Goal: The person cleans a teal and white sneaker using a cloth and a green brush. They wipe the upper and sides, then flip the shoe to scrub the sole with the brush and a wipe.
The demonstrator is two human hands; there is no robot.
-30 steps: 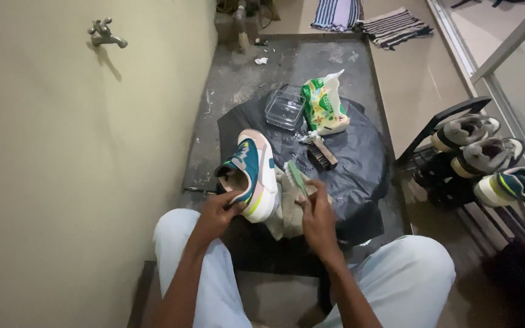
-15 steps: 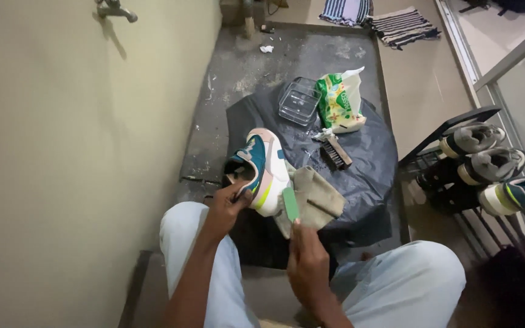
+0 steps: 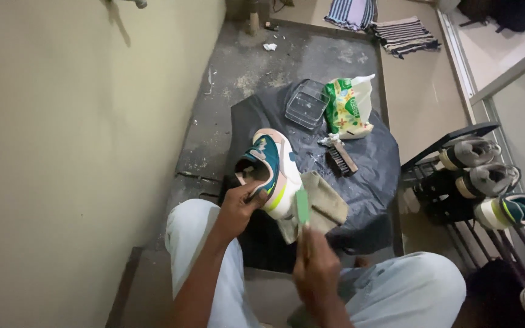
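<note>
A: What does the left hand (image 3: 238,206) have?

B: It grips the shoe (image 3: 270,172) at the heel, with the thumb inside the opening. The shoe is teal and pink with a white sole (and a bit of yellow-green on the side). It is tipped up, toe pointing away, over the black sheet (image 3: 366,164).

A: And the right hand (image 3: 316,270)?

B: It is closed around the handle of a green brush (image 3: 302,206). The brush stands up, just beside the sole of the shoe. I cannot tell if it touches.

A: What is under the brush?

B: A tan cloth (image 3: 322,205), lying on the sheet next to the shoe.

A: What else is on the sheet?

B: A brown brush (image 3: 341,159), a clear box (image 3: 305,104) and a green and white bag (image 3: 347,108), all farther away.

A: And at the side?

B: A rack (image 3: 439,152) on the right with more shoes (image 3: 487,176). Two striped mats (image 3: 384,24) lie far off on the floor.
</note>
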